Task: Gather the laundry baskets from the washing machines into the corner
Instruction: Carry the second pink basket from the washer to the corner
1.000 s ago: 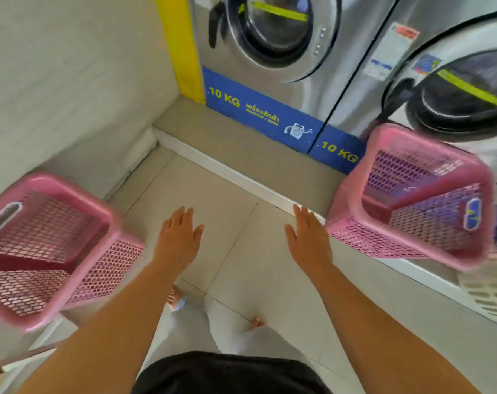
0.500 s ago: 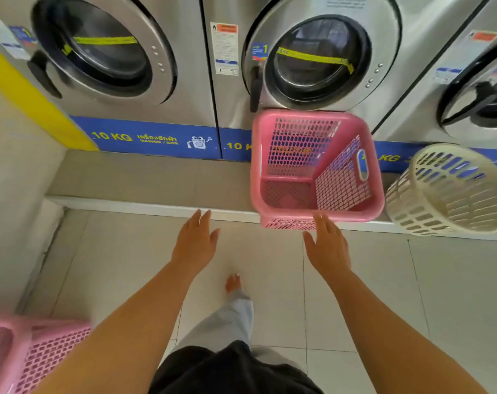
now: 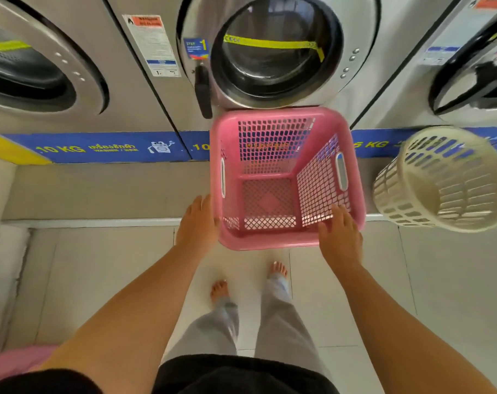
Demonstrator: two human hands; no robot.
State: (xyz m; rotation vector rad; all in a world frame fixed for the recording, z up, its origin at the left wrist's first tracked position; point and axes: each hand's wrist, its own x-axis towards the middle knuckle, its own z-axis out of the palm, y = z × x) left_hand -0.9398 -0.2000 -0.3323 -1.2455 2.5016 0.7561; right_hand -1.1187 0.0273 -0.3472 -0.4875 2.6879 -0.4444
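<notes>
Pink mesh basket [image 3: 273,177] stood on the raised ledge [image 3: 99,189] below the middle washing machine [image 3: 275,52]. Left hand [image 3: 197,223] lay flat against its left near corner, fingers extended, nothing gripped. Right hand [image 3: 338,237] rested open over the near right rim, not closed. White round basket [image 3: 443,180] stood just to the right.

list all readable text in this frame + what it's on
"10 KG": blue strip under the left washer.
"STEP 1": blue sticker beside the middle washer's door.
"5 KG": strip right of the pink basket, partly hidden.
White notice, Thai lettering: too blurred.
</notes>
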